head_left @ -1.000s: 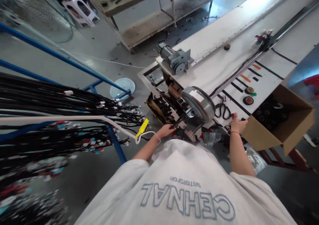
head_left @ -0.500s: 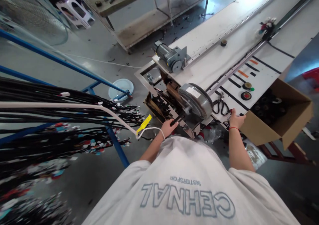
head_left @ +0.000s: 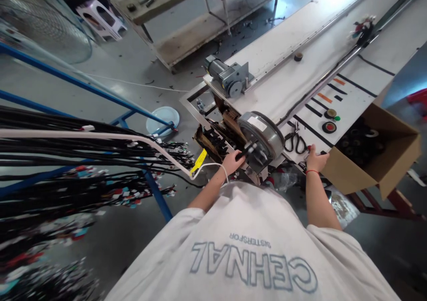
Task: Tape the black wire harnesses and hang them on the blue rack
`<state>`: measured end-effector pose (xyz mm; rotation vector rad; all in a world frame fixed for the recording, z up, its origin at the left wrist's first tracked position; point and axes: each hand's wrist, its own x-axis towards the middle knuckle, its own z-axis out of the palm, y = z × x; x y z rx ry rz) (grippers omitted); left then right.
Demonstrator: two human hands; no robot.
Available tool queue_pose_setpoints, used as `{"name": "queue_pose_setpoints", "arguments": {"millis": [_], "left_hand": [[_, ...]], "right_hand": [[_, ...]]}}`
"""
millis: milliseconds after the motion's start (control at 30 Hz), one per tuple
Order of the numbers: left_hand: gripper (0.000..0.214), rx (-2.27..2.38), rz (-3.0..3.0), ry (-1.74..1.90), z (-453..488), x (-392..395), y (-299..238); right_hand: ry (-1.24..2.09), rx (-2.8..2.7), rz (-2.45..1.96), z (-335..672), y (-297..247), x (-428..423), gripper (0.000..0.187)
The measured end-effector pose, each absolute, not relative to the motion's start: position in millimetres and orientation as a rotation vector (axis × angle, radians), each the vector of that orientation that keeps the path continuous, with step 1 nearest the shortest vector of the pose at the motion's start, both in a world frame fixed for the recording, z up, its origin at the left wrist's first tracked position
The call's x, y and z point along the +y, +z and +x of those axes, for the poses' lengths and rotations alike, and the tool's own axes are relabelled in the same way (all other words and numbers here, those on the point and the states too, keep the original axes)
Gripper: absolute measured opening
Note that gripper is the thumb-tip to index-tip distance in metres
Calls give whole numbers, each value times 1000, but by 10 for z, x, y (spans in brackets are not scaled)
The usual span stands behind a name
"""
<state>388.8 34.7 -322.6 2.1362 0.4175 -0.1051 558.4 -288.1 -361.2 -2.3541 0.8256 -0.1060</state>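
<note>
My left hand (head_left: 232, 163) is closed round a black cable (head_left: 247, 151) that runs toward the middle of a grey ring-shaped wheel (head_left: 263, 134). A white cable (head_left: 167, 156) with a yellow tag (head_left: 199, 159) comes in from the left; its thin end loops across my left wrist. At the table's front edge, my right hand (head_left: 316, 159) has its fingers bent round a small part with a bit of red at the fingertips, mostly hidden. Black-handled scissors (head_left: 295, 142) lie just left of that hand.
A blue rack (head_left: 155, 194) at left carries bundles of black cables (head_left: 83, 143). An open cardboard box (head_left: 393, 154) with dark rolls stands at right. Tape rolls (head_left: 329, 127) and black and orange strips lie on the white table (head_left: 276, 92). A motor (head_left: 227, 75) sits behind the wheel.
My left hand has moved up and right, closer to the wheel, with the black cable in it. The white cable and yellow tag have shifted right. My right hand has stayed in place.
</note>
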Motion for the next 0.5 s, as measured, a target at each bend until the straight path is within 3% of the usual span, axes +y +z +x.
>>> {"name": "queue_pose_setpoints", "arguments": {"millis": [200, 333, 500], "left_hand": [[27, 561, 2155, -211, 3647, 793, -3201], [17, 922, 2285, -587, 3110, 1448, -2958], [33, 572, 1852, -1084, 2673, 1466, -2352]], "right_hand": [[-108, 854, -2341, 5588, -3593, -2857, 82], [-96, 841, -2352, 5597, -3602, -2862, 81], [-109, 829, -2354, 5616, -3630, -2884, 78]]}}
